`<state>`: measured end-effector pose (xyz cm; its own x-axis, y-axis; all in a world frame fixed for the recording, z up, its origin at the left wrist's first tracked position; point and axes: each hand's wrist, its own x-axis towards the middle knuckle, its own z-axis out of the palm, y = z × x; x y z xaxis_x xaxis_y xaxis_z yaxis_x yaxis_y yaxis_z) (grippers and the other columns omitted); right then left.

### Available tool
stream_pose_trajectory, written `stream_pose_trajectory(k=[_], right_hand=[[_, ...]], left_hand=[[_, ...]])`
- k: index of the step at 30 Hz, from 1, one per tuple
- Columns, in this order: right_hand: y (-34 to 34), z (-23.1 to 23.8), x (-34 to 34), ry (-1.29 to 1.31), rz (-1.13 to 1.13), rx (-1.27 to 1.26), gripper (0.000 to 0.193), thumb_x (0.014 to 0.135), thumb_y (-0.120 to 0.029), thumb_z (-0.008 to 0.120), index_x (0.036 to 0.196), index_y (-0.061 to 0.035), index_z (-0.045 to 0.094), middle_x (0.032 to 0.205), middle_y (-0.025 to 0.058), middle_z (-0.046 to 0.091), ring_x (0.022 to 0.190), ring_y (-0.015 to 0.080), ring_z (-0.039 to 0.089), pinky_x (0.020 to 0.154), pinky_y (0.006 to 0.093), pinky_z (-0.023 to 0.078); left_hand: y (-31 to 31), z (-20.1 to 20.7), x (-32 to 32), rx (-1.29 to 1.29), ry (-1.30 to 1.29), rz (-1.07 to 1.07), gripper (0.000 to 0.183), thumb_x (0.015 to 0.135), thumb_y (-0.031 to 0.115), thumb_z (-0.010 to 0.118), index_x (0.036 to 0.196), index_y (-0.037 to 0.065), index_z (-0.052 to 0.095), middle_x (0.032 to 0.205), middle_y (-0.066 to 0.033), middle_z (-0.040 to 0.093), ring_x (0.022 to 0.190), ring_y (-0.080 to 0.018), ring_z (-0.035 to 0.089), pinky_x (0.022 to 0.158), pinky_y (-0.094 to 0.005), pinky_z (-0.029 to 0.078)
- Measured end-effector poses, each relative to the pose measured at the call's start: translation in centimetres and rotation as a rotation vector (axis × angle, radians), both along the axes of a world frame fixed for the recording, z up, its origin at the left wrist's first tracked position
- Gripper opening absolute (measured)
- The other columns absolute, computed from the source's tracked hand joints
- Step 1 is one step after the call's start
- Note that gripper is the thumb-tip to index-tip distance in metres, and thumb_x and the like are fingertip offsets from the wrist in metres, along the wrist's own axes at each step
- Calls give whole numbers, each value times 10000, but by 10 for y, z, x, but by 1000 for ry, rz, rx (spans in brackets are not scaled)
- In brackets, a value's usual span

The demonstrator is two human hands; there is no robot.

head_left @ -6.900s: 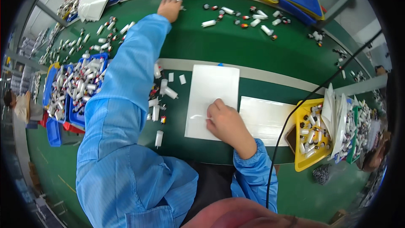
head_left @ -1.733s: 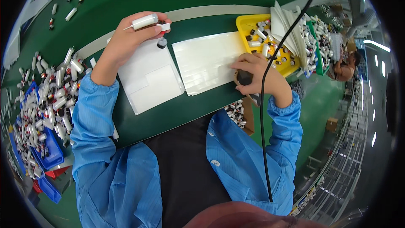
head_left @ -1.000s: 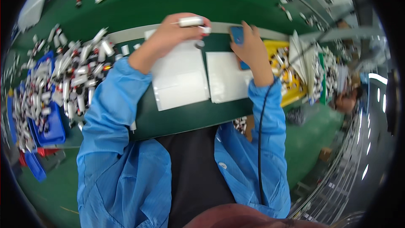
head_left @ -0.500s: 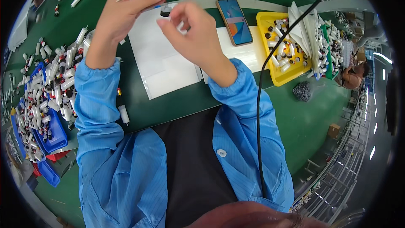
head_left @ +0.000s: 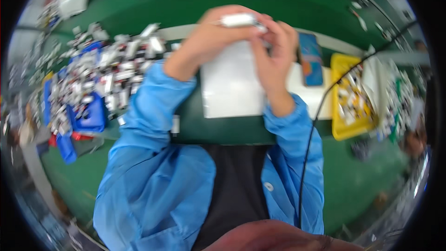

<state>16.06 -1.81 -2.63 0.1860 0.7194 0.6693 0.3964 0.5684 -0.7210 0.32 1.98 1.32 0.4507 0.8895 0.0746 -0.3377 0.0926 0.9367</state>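
Note:
Both hands meet above the upper end of a white sheet (head_left: 231, 86). My left hand (head_left: 218, 32) is closed around a white plastic cylinder (head_left: 238, 20), which lies sideways across its fingers. Close against the cylinder's right end is my right hand (head_left: 276, 49), its thumb and fingers bent together. Small pale and dark bits show between the hands, but motion blur hides what the right fingers grip. A phone (head_left: 311, 59) lies just right of my right hand.
To the left, a heap of white cylinders (head_left: 123, 72) spreads over and around a blue tray (head_left: 90, 116). A yellow tray (head_left: 341, 128) of similar parts stands on the right. A black cable (head_left: 312, 135) hangs across the right side. Loose parts lie on the far green surface.
The view has swung, so the bench appears farther right and lower. My right hand has risen to join my left at the white cylinder; before, they were slightly apart.

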Motion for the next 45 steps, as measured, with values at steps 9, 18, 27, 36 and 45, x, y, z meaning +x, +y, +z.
stream_pose_trajectory(k=[9,18,27,36,45], right_hand=[[-14,22,7,55,204,-179,348,815,22,708,1158,-22,667,1105,82,556,841,139,544,803,273,457],[-11,17,0,-140,231,-114,176,826,53,673,992,-7,683,993,119,622,761,185,601,676,277,497],[-55,36,17,-582,546,-490,212,856,-30,640,1062,-4,681,963,123,630,771,261,655,675,339,535],[-75,19,2,-841,448,-456,296,783,11,598,1077,-4,635,956,136,574,832,305,643,721,402,553],[-77,8,5,-932,532,-405,381,743,-25,656,1121,-7,622,943,122,565,831,296,617,754,393,532]], left_hand=[[49,38,-106,399,774,331,334,919,18,671,1244,40,596,1090,-132,722,996,-188,707,851,-295,568],[152,5,-358,589,2054,90,544,828,294,749,1306,67,620,1165,-228,687,1156,-355,638,1007,-434,489],[177,-40,-309,440,1925,508,361,834,305,703,929,-43,733,812,-243,707,750,-362,702,680,-469,527],[94,95,-186,96,562,622,393,962,414,607,1058,33,625,977,-100,662,886,-222,633,792,-360,490],[-5,80,-48,-267,-369,18,361,1081,354,403,1107,56,605,1077,-166,705,980,-330,702,831,-452,587]])
